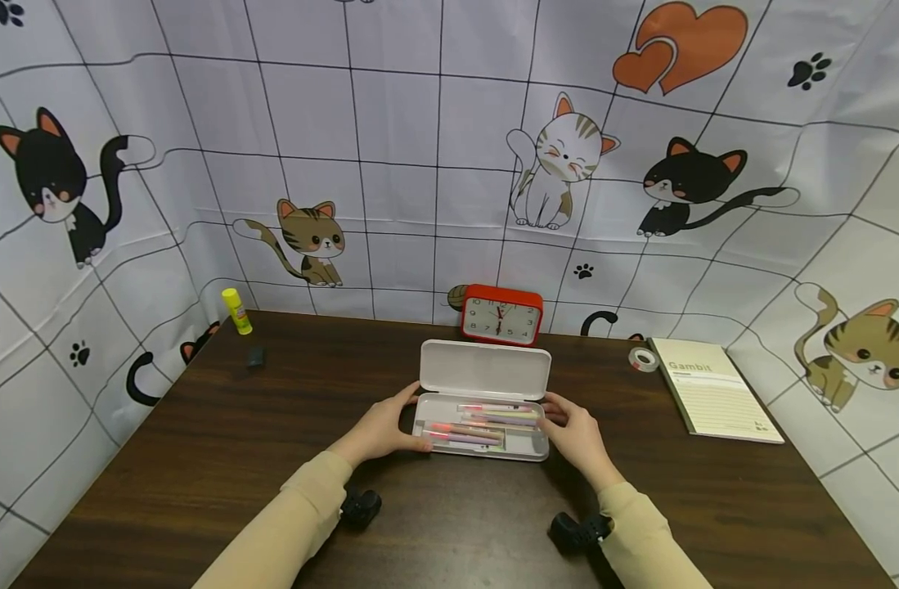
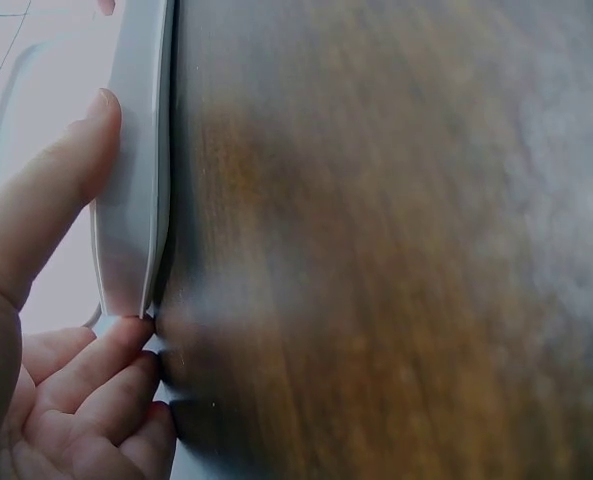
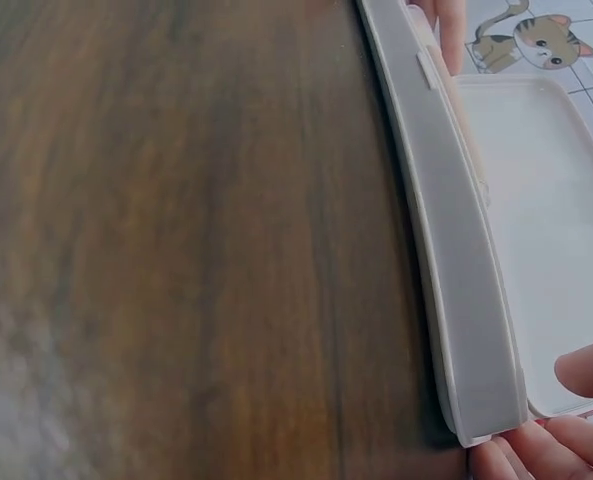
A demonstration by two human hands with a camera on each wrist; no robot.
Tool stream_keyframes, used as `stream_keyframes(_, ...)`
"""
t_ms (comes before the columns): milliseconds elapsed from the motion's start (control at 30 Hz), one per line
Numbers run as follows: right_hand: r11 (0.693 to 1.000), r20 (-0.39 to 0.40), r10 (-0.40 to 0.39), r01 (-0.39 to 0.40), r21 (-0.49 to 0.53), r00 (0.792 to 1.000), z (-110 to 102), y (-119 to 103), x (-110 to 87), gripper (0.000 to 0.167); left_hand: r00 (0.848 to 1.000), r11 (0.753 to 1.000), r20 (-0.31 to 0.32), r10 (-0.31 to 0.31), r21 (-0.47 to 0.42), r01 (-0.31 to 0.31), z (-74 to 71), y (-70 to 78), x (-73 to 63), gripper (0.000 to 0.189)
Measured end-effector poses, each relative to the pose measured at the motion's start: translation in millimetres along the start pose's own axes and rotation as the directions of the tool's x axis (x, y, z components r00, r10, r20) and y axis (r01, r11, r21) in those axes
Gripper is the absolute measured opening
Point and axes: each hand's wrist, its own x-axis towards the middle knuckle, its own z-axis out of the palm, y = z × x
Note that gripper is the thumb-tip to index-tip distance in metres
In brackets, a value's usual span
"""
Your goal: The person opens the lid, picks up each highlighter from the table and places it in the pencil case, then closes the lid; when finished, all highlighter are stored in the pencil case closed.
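Observation:
A white pencil case [image 1: 526,446] lies on the brown table with its lid [image 1: 486,368] raised at the back. Several pens [image 1: 464,438] in pink, orange, purple and yellow tones lie inside it. My left hand [image 1: 375,429] holds the left end, its thumb against the front wall and its fingers by the end, as the left wrist view of the case [image 2: 134,200] also shows. At the other end, my right hand [image 1: 577,438] holds the case with fingers on the end wall and thumb over the rim. The right wrist view shows the long front wall [image 3: 456,250].
A red clock [image 1: 502,315] stands behind the lid. Far left are a yellow glue stick [image 1: 237,311] and a small dark block [image 1: 255,357]. A tape roll [image 1: 644,360] and a notebook [image 1: 717,393] lie at the right. Cat-print cloth [image 1: 397,196] hangs around the table.

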Motion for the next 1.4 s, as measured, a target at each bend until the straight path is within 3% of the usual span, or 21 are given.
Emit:
stream_keyframes(200,0.995,0.012,0.062,-0.063,0.081,0.998,-0.5,0.9,-0.3,0.045,1.0,1.0,0.001,-0.006,0.003,0.006,1.2,-0.2,0.5,0.106)
stream_keyframes(633,0.991,0.018,0.067,-0.069,0.119,0.998,0.5,-0.8,-2.3,0.046,0.999,0.999,-0.006,-0.032,0.002,0.032,1.8,0.2,1.1,0.112)
stream_keyframes(1400,0.988,0.012,0.107,-0.108,0.111,0.994,0.8,-1.8,-4.3,0.041,1.0,1.0,-0.026,-0.009,-0.023,0.008,0.4,-0.1,2.9,0.111)
